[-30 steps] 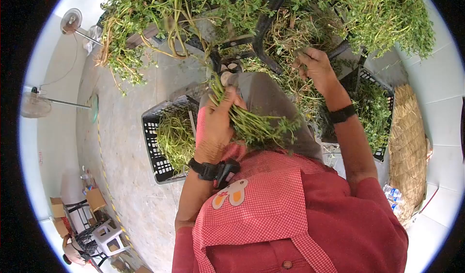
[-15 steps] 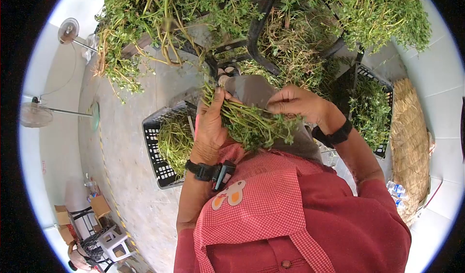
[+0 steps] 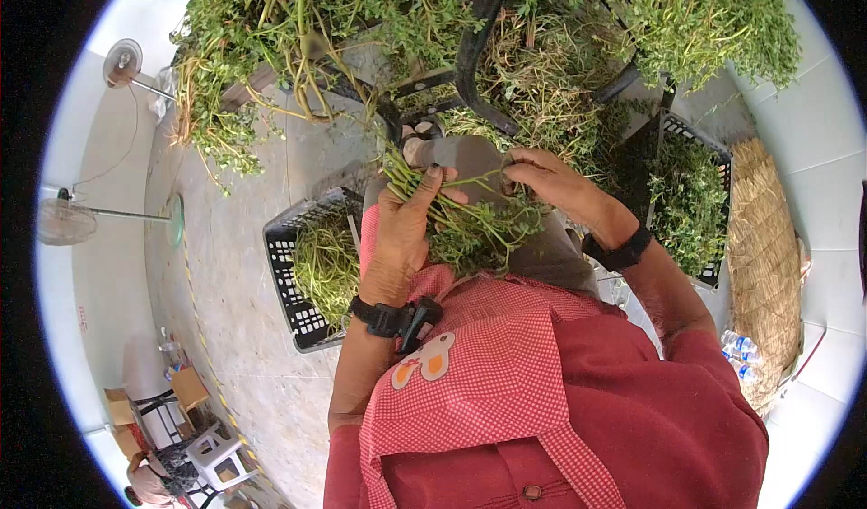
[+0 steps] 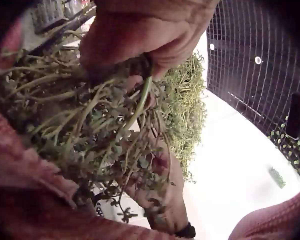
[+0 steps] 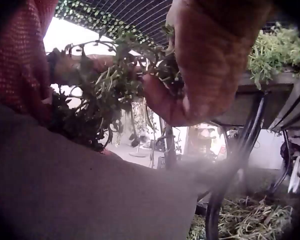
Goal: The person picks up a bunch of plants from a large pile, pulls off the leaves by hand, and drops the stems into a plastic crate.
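My left hand (image 3: pixel 397 229) grips a bunch of leafy green stems (image 3: pixel 479 238) over my lap, thumb laid across the cut ends. The leafy tips spread to the right over the apron (image 3: pixel 479 373). At the right side of the bunch, my right hand (image 3: pixel 564 191) pinches a stem (image 3: pixel 474 181) that runs across from the left hand. In the right wrist view, the curled fingers of the right hand (image 5: pixel 210 70) hold leafy sprigs (image 5: pixel 110 85). The left wrist view shows the left hand (image 4: pixel 145 35) above the stems, with the right hand (image 4: pixel 167 185) beyond the leaves.
A table ahead bears heaped greens (image 3: pixel 695 21) that hang over its edge. Its black legs (image 3: pixel 474 66) stand before a floor pile of stems (image 3: pixel 551 84). Black crates of greens stand left (image 3: pixel 280 274) and right (image 3: pixel 722 211). A rolled straw mat (image 3: pixel 763 256) leans at far right.
My right hand came from the pile under the table down to the bunch and now pulls a stem out to the right. The left hand keeps its hold, nearly in place.
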Demonstrator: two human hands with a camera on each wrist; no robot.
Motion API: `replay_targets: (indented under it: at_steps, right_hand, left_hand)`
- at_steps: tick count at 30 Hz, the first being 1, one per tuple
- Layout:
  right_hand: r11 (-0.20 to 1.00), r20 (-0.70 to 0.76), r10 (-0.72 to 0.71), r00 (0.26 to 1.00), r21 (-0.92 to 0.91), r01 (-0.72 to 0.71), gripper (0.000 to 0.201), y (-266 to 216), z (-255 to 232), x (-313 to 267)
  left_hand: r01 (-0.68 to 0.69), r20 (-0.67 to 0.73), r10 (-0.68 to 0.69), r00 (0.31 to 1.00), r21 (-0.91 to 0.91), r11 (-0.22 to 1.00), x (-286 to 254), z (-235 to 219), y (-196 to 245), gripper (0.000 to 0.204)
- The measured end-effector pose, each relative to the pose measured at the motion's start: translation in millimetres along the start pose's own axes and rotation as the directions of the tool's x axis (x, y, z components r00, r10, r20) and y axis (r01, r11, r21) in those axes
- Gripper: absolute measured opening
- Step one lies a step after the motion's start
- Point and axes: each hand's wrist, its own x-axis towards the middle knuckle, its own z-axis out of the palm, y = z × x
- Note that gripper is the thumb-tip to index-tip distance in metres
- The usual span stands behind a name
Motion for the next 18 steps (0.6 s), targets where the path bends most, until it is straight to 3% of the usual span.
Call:
replay_targets:
  at_steps: [4,6,7,8,9,10,12,13,14,15,16,17,18]
  right_hand:
    - [1.000,0.062,0.018,0.998,0.004,-0.018,0.028,-4.6,-5.6,-4.1]
    - [0.949,0.185,0.017,0.983,-0.312,0.042,0.027,-17.0,-10.9,-5.8]
    - [0.949,0.183,0.017,0.983,-0.311,0.042,0.027,-14.0,-7.7,-6.1]
    - [0.806,0.090,-0.085,0.992,-0.580,0.121,0.025,-6.9,-0.1,-7.6]
    - [0.582,0.028,-0.207,0.978,-0.800,0.147,0.024,0.6,6.3,-7.7]
    - [0.584,0.024,-0.205,0.978,-0.799,0.142,0.024,6.7,9.1,-4.3]
    - [0.609,-0.230,-0.155,0.961,-0.788,-0.090,0.021,21.2,8.5,12.1]
    - [0.610,-0.227,-0.157,0.961,-0.788,-0.087,0.021,44.1,-5.7,19.5]
    - [0.851,-0.388,-0.138,0.911,-0.517,-0.091,0.023,75.5,-30.7,25.0]
    - [0.981,-0.520,-0.068,0.852,-0.188,-0.037,0.026,90.0,-45.6,32.4]
    - [0.981,-0.514,-0.070,0.855,-0.190,-0.034,0.026,69.5,-48.7,30.0]
    - [0.964,-0.445,0.177,0.878,0.258,-0.064,0.028,27.0,-53.0,18.1]
    - [0.752,-0.282,0.370,0.885,0.651,-0.107,0.030,-0.6,-54.6,6.8]
  left_hand:
    - [0.011,-0.062,-0.012,0.998,-0.013,1.000,1.6,-1.0,-0.5,0.024]
    - [0.009,-0.064,-0.009,0.998,-0.011,1.000,0.2,0.6,-1.1,0.024]
    - [0.005,-0.067,-0.005,0.998,-0.010,1.000,0.0,2.2,-1.1,0.024]
    - [0.006,-0.065,-0.007,0.998,-0.009,1.000,-2.3,5.9,-0.1,0.024]
    - [-0.023,-0.042,0.025,0.999,0.058,0.998,-5.5,11.1,2.2,0.024]
    - [-0.053,-0.016,0.055,0.998,0.125,0.991,-7.5,14.7,3.0,0.024]
    - [-0.118,0.008,0.118,0.993,0.156,0.981,-7.7,16.7,0.8,0.024]
    - [-0.182,0.026,0.180,0.983,0.185,0.966,-8.7,15.6,0.7,0.025]
    - [-0.184,0.021,0.184,0.983,0.187,0.965,-10.5,13.6,2.4,0.025]
    - [-0.192,0.039,0.188,0.981,0.186,0.964,-10.4,12.3,5.0,0.025]
    - [-0.191,0.059,0.183,0.981,0.183,0.964,-11.3,11.3,5.6,0.025]
    - [-0.184,0.058,0.176,0.983,0.180,0.966,-12.4,10.9,4.3,0.025]
    - [-0.140,0.001,0.140,0.990,0.041,0.989,-12.5,11.1,3.3,0.025]
